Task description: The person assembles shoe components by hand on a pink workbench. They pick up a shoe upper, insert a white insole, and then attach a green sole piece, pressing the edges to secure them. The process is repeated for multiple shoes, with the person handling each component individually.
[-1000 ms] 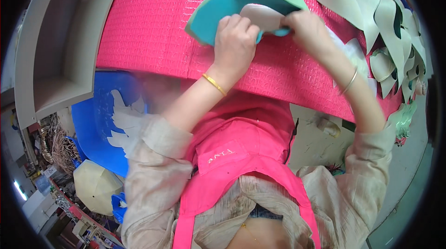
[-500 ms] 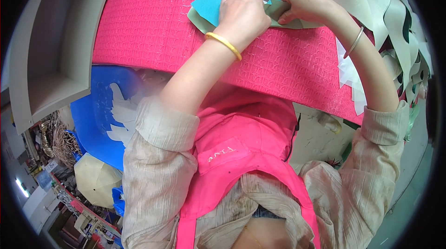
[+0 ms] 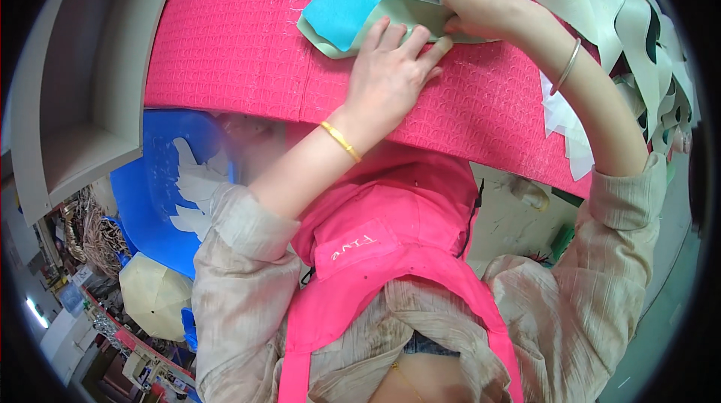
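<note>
A flat shoe-upper-like piece, teal (image 3: 349,9) on one face and pale green on the other, lies at the far side of the pink table. Its pale green flap (image 3: 405,11) is folded up along the near side, beside a curved opening. My left hand (image 3: 390,69) rests with fingers spread, the fingertips on the near edge of that flap. At the piece's right end, my right hand (image 3: 484,9) has its fingers curled and closed on the material. Its fingertips partly hide that end.
Pink quilted plastic (image 3: 225,42) covers the table. More pale curved cut pieces (image 3: 601,9) are heaped at the right, near thin white sheets (image 3: 571,136). A grey open shelf (image 3: 82,132) stands at left, above a blue bin-like container (image 3: 139,200) holding white scraps (image 3: 199,181).
My left hand has come off the middle of the piece, moved nearer and spread its fingers on the edge. The pale green flap now shows more fully. My right hand has shifted slightly left.
</note>
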A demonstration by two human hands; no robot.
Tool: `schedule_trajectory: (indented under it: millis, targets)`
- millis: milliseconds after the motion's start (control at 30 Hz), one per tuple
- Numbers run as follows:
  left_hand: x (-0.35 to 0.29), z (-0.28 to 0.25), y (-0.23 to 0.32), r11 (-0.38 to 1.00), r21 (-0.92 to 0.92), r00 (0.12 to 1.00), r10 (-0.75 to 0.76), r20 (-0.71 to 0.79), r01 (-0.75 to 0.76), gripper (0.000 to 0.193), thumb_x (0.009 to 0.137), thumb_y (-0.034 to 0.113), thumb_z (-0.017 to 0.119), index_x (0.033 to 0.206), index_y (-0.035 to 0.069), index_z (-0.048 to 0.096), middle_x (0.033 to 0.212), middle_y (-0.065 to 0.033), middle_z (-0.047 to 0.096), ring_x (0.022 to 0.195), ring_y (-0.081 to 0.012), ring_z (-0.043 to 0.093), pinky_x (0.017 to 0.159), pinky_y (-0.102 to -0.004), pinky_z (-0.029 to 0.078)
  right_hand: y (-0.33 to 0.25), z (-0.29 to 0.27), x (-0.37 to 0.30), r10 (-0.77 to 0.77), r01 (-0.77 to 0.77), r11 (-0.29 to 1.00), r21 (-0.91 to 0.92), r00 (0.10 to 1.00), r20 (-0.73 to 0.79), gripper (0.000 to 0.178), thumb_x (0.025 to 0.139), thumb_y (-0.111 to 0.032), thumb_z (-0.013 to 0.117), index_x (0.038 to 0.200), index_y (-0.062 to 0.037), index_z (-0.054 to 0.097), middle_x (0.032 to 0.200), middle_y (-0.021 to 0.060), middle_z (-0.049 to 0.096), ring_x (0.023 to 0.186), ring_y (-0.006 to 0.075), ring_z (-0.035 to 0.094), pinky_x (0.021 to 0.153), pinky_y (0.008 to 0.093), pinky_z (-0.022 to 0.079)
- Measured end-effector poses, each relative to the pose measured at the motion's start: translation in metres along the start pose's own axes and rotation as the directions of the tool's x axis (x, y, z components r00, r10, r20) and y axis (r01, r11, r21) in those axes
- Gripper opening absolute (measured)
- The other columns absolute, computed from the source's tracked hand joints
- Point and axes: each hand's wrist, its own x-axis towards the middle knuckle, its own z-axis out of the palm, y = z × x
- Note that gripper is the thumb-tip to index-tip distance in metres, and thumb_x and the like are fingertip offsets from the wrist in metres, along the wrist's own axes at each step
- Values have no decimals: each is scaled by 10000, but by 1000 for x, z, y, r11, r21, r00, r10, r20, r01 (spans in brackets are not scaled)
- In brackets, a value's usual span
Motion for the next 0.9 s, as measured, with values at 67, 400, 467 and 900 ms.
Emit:
schedule_trajectory:
  millis: [67, 400, 467, 900]
  targets:
    - [11, 2, 9, 1000, 17, 1000, -10, 5, 10, 338, 743, 202, 606, 1063, 99, 569, 1022, -62, 513, 954, -218, 486, 927, -347, 376, 14, 6, 3, -76, 76, 996, 50, 997, 11, 199, 657, -104, 658, 799, 26, 607, 747, 199, 602, 748, 332, 598, 672, 408, 478]
    - [17, 32, 19, 997, -70, 985, 22, -169, -34, 316, 726, 170, 610, 1033, 97, 586, 930, -52, 491, 928, -219, 474, 877, -354, 401, 15, -2, -10, -86, 89, 984, -155, 996, 24, 155, 624, -74, 665, 738, 2, 592, 699, 161, 605, 717, 308, 605, 641, 379, 493]
    - [17, 29, 22, 987, -159, 993, -34, -117, 15, 314, 721, 166, 609, 1026, 94, 594, 934, -48, 494, 936, -216, 471, 863, -364, 404, 29, 8, -11, -114, 112, 979, -172, 994, -2, 139, 637, -91, 660, 721, -4, 591, 677, 146, 605, 681, 290, 612, 617, 360, 502]
    - [39, 54, 48, 995, -99, 979, -2, -203, -19, 399, 701, 197, 616, 1060, 33, 551, 943, -41, 499, 837, -210, 459, 796, -323, 386, 28, 7, -28, 20, -39, 971, -234, 996, -83, 179, 742, -106, 592, 890, -12, 557, 803, 81, 612, 766, 216, 599, 684, 309, 478]
